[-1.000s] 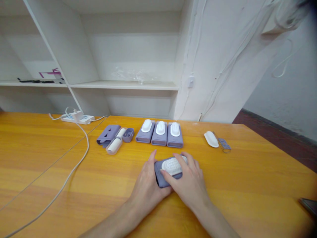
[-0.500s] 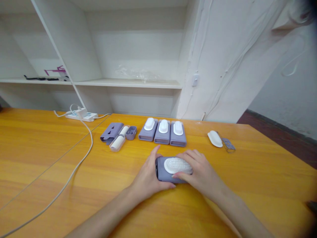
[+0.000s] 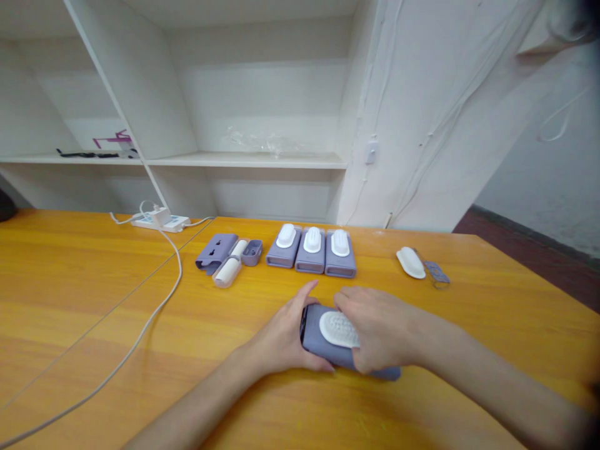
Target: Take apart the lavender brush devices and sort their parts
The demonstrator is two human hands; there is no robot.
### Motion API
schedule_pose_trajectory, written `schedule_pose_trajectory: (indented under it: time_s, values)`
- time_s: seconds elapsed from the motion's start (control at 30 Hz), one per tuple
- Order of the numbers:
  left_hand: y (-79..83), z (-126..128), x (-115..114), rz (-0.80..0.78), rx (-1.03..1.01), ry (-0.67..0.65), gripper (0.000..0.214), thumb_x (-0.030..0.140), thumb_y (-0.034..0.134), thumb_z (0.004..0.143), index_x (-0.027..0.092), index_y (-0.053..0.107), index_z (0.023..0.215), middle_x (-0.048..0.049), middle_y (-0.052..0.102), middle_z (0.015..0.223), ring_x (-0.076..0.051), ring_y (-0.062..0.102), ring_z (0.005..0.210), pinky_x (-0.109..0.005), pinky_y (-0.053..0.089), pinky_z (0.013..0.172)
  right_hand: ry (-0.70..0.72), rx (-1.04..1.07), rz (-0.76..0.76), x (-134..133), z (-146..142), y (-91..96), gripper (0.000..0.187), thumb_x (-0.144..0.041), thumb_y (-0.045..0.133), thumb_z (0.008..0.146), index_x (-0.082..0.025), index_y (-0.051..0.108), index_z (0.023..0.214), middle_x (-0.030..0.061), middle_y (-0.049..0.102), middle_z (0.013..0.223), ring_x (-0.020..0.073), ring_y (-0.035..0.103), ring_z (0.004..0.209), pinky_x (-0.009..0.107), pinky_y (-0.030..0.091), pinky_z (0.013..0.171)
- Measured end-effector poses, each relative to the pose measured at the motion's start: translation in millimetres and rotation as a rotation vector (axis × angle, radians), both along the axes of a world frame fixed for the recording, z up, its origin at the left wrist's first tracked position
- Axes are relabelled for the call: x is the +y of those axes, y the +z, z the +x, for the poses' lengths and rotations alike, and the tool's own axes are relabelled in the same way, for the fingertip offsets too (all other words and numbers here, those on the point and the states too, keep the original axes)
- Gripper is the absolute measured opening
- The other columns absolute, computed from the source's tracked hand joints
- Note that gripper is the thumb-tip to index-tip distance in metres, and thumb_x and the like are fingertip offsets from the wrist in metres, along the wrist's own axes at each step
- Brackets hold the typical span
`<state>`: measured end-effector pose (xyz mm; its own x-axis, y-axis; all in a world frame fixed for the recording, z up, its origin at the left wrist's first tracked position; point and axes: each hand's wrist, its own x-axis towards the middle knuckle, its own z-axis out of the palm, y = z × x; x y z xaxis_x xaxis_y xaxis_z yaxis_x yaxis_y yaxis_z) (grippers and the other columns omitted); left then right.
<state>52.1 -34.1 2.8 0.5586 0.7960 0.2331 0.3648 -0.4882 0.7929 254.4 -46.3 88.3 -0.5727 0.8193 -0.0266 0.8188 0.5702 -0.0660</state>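
Both my hands hold one purple case with a white ribbed brush insert on top, lying on the wooden table. My left hand grips the case's left end, thumb raised along its edge. My right hand wraps over its right part, fingers pressed on the insert. Behind them three matching purple cases with white inserts stand side by side.
To the left of the row lie a loose purple cover, a white roller and a small purple cap. A loose white insert and a clear piece lie at right. A power strip and cable cross the left side.
The case has turned and shifted toward me and slightly right. My right hand has slid further over it, now covering its right half; my left hand stays on the left end.
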Motion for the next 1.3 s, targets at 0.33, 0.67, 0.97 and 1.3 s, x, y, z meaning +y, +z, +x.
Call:
schedule_pose_trajectory:
  time_s: [0.33, 0.67, 0.97, 1.3]
  values:
    - [0.8, -5, 1, -0.002, 0.007, 0.105, 0.12, 0.044, 0.086, 0.052, 0.025, 0.014, 0.146, -0.0123, 0.051, 0.129, -0.03, 0.05, 0.117, -0.045, 0.038, 0.101, -0.243, 0.325, 0.052, 20, 48, 7.0, 0.065, -0.02, 0.05, 0.065, -0.019, 0.045, 0.13, 0.0049, 0.067, 0.094, 0.0199, 0.061, 0.077, 0.026, 0.043, 0.064]
    - [-1.3, -9, 4, 0.009, -0.009, 0.144, 0.119, 0.041, 0.086, 0.053, 0.025, 0.013, 0.146, -0.0114, 0.053, 0.126, -0.029, 0.051, 0.116, -0.045, 0.038, 0.101, -0.815, 0.232, 0.148, 45, 162, -95.6, 0.074, -0.036, 0.053, 0.074, -0.007, 0.034, 0.14, 0.019, 0.063, 0.111, 0.0323, 0.063, 0.097, 0.038, 0.047, 0.081]
    - [-1.4, -9, 3, 0.013, 0.001, 0.147, 0.117, 0.041, 0.085, 0.055, 0.027, 0.013, 0.146, -0.011, 0.052, 0.128, -0.029, 0.049, 0.119, -0.046, 0.037, 0.102, -0.901, -0.109, 0.243, 14, 160, -94.5, 0.058, -0.049, 0.046, 0.08, -0.016, 0.05, 0.128, 0.0199, 0.06, 0.095, 0.0383, 0.061, 0.086, 0.046, 0.047, 0.072]
    - [-1.0, -10, 3, 0.009, 0.0, 0.149, 0.115, 0.039, 0.085, 0.056, 0.027, 0.016, 0.146, -0.0109, 0.052, 0.129, -0.03, 0.049, 0.119, -0.046, 0.037, 0.102, -0.857, 0.006, 0.27, 19, 154, -98.9, 0.063, -0.056, 0.036, 0.087, -0.016, 0.047, 0.135, 0.0197, 0.062, 0.101, 0.0356, 0.062, 0.09, 0.046, 0.048, 0.075]
